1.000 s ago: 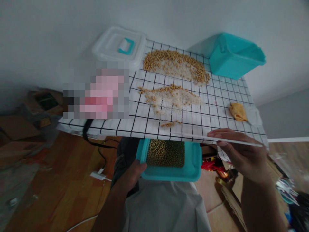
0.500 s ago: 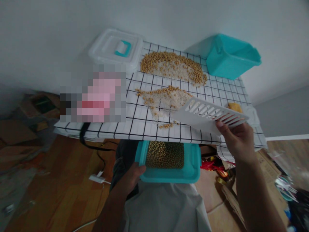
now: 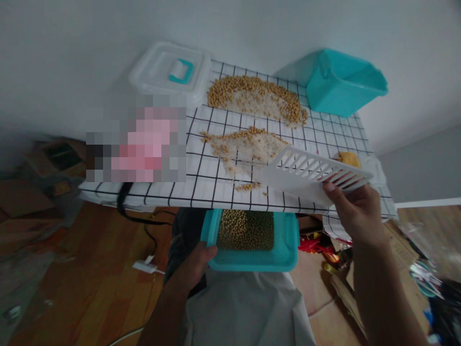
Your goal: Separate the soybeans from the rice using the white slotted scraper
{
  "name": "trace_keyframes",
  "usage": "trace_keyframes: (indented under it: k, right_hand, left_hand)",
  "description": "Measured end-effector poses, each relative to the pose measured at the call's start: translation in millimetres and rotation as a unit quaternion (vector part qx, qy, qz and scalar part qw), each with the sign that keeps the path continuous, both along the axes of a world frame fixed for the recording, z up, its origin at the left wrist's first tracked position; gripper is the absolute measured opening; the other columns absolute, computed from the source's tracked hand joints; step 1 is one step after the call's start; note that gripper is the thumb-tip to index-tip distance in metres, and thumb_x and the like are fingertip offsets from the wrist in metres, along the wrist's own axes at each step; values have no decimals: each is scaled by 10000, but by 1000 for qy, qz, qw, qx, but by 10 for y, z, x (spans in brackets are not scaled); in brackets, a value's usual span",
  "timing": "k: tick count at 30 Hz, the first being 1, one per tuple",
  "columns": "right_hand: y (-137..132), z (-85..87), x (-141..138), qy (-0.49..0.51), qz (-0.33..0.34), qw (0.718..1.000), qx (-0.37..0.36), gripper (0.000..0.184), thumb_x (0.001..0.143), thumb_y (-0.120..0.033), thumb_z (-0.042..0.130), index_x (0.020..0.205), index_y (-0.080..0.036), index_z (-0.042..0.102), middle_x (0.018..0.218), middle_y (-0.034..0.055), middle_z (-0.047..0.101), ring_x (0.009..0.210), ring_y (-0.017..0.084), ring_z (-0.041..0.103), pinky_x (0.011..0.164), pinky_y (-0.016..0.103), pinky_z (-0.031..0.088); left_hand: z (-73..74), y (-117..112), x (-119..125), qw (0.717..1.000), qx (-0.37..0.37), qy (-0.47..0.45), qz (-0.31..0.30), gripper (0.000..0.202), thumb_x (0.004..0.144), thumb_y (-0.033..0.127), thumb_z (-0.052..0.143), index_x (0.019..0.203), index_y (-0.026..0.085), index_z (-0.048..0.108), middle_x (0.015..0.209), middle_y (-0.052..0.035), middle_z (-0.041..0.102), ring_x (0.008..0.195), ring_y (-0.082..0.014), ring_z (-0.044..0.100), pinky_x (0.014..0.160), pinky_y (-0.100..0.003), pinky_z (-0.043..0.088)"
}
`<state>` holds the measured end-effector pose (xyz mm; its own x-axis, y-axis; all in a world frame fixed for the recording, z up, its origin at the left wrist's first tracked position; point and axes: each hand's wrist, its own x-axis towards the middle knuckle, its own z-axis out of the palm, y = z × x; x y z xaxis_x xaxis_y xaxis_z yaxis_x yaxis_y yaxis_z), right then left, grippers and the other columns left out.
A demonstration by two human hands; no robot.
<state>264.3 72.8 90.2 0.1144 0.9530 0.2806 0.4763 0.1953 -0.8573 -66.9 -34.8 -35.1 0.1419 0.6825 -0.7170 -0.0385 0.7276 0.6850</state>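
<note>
The right hand (image 3: 360,206) clamps one end of a white slotted plate (image 3: 298,178), its long axis running leftward over the checkered tablecloth (image 3: 169,192) to the nearer soybean-and-grain patch (image 3: 252,148). The left hand (image 3: 198,262) grips the turquoise bin (image 3: 252,265) below the cloth's front edge.

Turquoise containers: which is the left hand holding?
The container with beans, below the front edge of the tablecloth; the left hand grips its left rim. The other bin stands atop the tablecloth, back right, untouched.

The tabletop (image 3: 201,183) partly hides the lower tub (image 3: 252,264).
</note>
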Motion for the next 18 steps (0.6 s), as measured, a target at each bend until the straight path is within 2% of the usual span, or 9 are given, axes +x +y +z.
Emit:
trace_keyframes:
  k: [5, 9, 13, 18]
  right_hand:
    - [-45, -2, 11, -4, 5, 1000, 1, 150, 854, -335, 752, 974, -248, 775, 962, 10, 783, 900, 207, 729, 838, 333, 583]
    - [-91, 23, 2, -7, 6, 1000, -5, 148, 846, -337, 756, 960, -245, 776, 947, 17, 789, 881, 222, 738, 780, 339, 602]
    - [-149, 53, 22, -14, 1, 1000, -4, 148, 847, -321, 754, 967, -239, 780, 909, 25, 787, 834, 208, 730, 750, 328, 600]
    - [-198, 20, 141, -24, -44, 999, 6, 178, 824, -342, 771, 972, -243, 776, 893, 21, 784, 874, 225, 724, 819, 374, 601]
  left_hand:
    - [-34, -13, -5, 998, -3, -65, -4, 314, 748, 549, 571, 847, 251, 566, 765, -18, 690, 734, -245, 650, 756, -387, 530]
    - [-84, -24, -26, 998, -3, -58, 8, 259, 781, 499, 573, 837, 246, 578, 726, -2, 679, 721, -234, 649, 711, -359, 510]
    - [-123, -42, -32, 991, -3, -128, 29, 264, 787, 473, 603, 896, 233, 611, 733, 2, 711, 727, -241, 667, 717, -359, 516]
    - [-108, -48, -44, 996, 6, -83, 9, 278, 811, 476, 618, 924, 223, 604, 792, -4, 723, 776, -241, 680, 762, -358, 522]
